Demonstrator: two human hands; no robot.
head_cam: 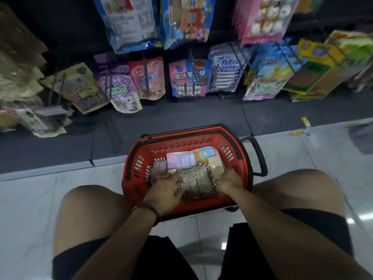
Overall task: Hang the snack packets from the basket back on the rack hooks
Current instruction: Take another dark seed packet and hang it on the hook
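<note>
While both hands are down in the red basket (132,168), the left hand (167,187) and right hand (227,181) curl round opposite ends of a clear packet (194,180), which lies between them at the near side. A pink packet (181,158) lies just beyond, touching it. Hanging packets (187,77) fill the rack well beyond.

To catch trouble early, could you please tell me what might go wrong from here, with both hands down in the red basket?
1. The left hand and right hand grip the clear packet by its sides; the pink packet touching its far edge might get dragged up and fall out of the basket.
2. The hanging packets crowd side by side in dim light, so hanging another could knock a neighbour loose.
</note>
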